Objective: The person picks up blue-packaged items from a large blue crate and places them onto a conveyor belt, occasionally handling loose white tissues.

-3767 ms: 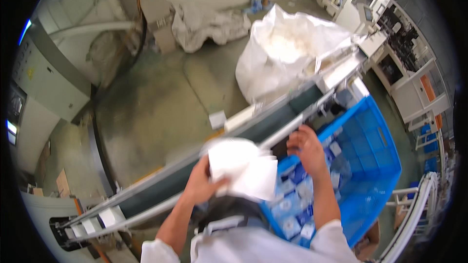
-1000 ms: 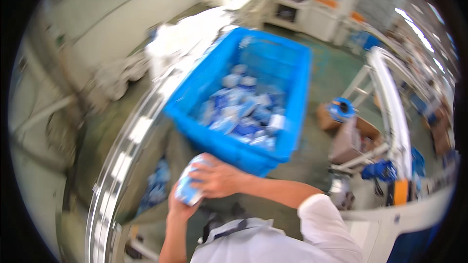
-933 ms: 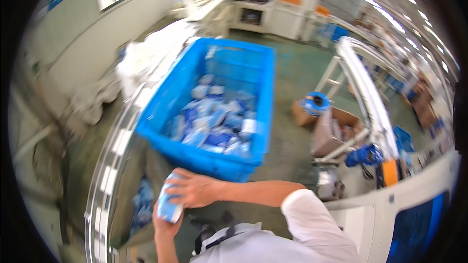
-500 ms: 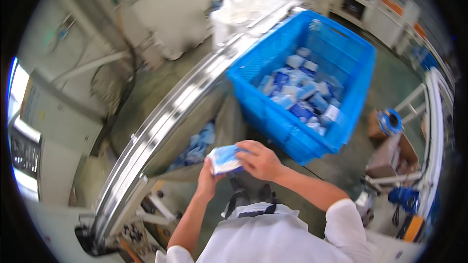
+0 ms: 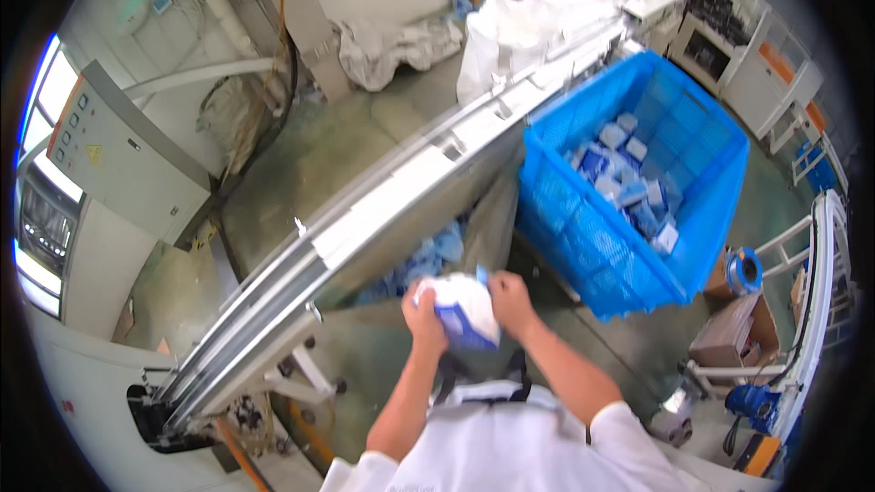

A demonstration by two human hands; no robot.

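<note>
Both my hands hold one white and blue soft packet [image 5: 463, 312] in front of my chest. My left hand [image 5: 425, 321] grips its left side and my right hand [image 5: 510, 300] grips its right edge. The packet is just below the shiny metal side panel of a long conveyor [image 5: 383, 219], where several blue packets [image 5: 428, 260] lie or are mirrored. To the right stands a big blue plastic crate [image 5: 583, 237] with several more blue and white packets [image 5: 629, 182] inside.
A grey control cabinet [image 5: 109, 164] stands at the left. White sacks [image 5: 519, 32] and crumpled sheeting [image 5: 392, 50] lie beyond the conveyor. A cardboard box [image 5: 734, 337], a blue reel [image 5: 743, 271] and a white rail frame [image 5: 820, 292] are at the right.
My view has swung left from the crate back to the conveyor. Both hands stay on the packet and have turned with it toward the conveyor side.
</note>
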